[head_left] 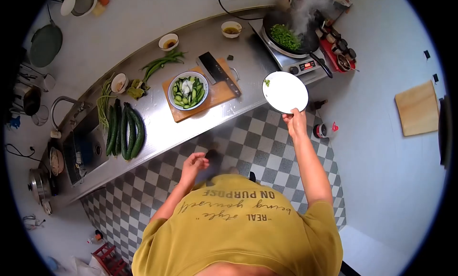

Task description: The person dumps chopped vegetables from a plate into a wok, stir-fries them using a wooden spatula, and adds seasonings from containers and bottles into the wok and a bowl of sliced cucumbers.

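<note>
My right hand (297,124) grips the near rim of a white plate (288,94), with the thumb over the edge. A few bits of chopped green (267,83) cling to the plate's far left side. Just beyond the plate, a steaming wok (307,43) holds chopped green vegetables (285,36) on an induction cooker (292,61). My left hand (194,165) hangs in the air before the counter, fingers loosely bent and apart, holding nothing. The nearest thing on the counter is a bowl of sliced cucumber (188,91) topped with something white, standing on a wooden cutting board (183,115).
A cleaver (217,73) lies on the board. Whole cucumbers (132,133), green peppers (161,63) and small bowls (231,30) sit on the steel counter (164,142). Seasoning jars (341,46) stand right of the wok, whose handle (322,66) juts toward me. A sink (93,147) is at left.
</note>
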The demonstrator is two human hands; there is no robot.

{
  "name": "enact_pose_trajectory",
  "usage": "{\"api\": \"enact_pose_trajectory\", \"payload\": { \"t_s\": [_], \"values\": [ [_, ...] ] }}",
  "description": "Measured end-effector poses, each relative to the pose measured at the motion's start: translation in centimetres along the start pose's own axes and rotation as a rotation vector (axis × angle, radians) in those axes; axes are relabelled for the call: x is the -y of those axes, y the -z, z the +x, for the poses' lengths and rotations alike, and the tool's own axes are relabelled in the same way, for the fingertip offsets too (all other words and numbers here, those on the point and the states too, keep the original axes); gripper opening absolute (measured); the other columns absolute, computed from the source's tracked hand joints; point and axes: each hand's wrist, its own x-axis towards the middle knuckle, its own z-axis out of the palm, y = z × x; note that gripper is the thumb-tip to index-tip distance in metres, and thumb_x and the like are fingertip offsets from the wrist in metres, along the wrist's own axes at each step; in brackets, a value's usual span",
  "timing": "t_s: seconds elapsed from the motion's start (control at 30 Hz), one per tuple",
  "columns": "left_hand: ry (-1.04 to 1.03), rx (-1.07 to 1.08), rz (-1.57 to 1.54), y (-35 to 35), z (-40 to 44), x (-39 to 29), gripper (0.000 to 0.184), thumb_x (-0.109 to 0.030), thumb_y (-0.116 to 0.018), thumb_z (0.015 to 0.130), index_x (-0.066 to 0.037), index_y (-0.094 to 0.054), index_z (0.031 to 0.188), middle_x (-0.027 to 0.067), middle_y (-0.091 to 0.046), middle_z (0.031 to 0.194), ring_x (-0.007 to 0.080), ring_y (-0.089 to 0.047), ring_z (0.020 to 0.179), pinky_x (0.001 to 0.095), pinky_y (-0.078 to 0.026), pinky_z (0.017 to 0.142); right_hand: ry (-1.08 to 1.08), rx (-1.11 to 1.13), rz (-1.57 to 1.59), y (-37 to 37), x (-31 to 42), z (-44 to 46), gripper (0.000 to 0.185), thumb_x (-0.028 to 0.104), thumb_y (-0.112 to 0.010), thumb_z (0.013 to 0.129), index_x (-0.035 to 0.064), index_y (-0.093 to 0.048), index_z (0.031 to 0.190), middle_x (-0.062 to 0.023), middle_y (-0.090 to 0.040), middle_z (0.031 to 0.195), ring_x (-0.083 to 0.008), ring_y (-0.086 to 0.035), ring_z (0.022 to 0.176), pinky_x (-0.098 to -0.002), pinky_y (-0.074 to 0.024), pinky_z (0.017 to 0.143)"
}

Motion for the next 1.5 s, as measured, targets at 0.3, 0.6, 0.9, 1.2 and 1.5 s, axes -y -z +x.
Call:
{"api": "enact_pose_trajectory", "payload": {
  "t_s": [0.3,0.6,0.9,1.2,1.5],
  "values": [
    [-0.005,-0.155,-0.056,8.4,-2.3,0.7,0.023,-0.005,-0.045,0.087,0.002,-0.051,0.108,0.0111,-0.060,0.088,0.0173,-0.060,0.074,0.0280,-0.049,0.068,0.396,-0.358,-0.637,-6.8,10.8,8.2,0.039,-0.001,-0.041,0.074,-0.0051,-0.031,0.112,-0.0188,-0.057,0.071,-0.0189,-0.053,0.039,-0.0285,-0.0389,0.032],
    [0.009,-0.330,-0.133,17.7,0.4,0.2,0.022,-0.004,-0.044,0.087,0.001,-0.052,0.107,0.0120,-0.060,0.085,0.0183,-0.061,0.071,0.0273,-0.051,0.063,1.053,-0.474,-1.917,-14.8,17.0,20.2,0.022,0.005,-0.041,0.084,0.0068,-0.034,0.105,-0.0210,-0.054,0.089,-0.0385,-0.061,0.073,-0.0443,-0.0504,0.060],
    [0.029,-0.324,-0.085,19.3,3.7,-4.3,0.021,-0.003,-0.043,0.087,-0.001,-0.052,0.106,0.0112,-0.060,0.084,0.0162,-0.059,0.070,0.0258,-0.050,0.062,1.125,-0.421,-2.069,-16.1,18.3,22.2,0.031,0.005,-0.042,0.084,0.0095,-0.034,0.114,-0.0174,-0.051,0.090,-0.0368,-0.061,0.070,-0.0441,-0.0509,0.056],
    [-0.251,-0.334,0.066,13.5,8.2,-11.2,0.020,-0.003,-0.044,0.089,0.002,-0.052,0.106,0.0097,-0.059,0.087,0.0141,-0.057,0.074,0.0258,-0.048,0.069,0.945,-0.481,-1.794,-12.6,16.3,28.1,0.034,0.005,-0.040,0.083,0.0104,-0.035,0.117,-0.0207,-0.053,0.094,-0.0418,-0.059,0.074,-0.0481,-0.0477,0.062],
    [-0.416,0.055,0.131,2.1,13.9,-19.2,0.021,-0.004,-0.044,0.091,0.001,-0.053,0.109,0.0074,-0.058,0.092,0.0134,-0.056,0.083,0.0259,-0.045,0.078,0.162,-0.178,-0.330,-9.9,8.1,18.7,0.036,-0.007,-0.035,0.080,-0.0022,-0.035,0.116,-0.0168,-0.054,0.089,-0.0200,-0.056,0.056,-0.0298,-0.0496,0.043]
  ]
}}
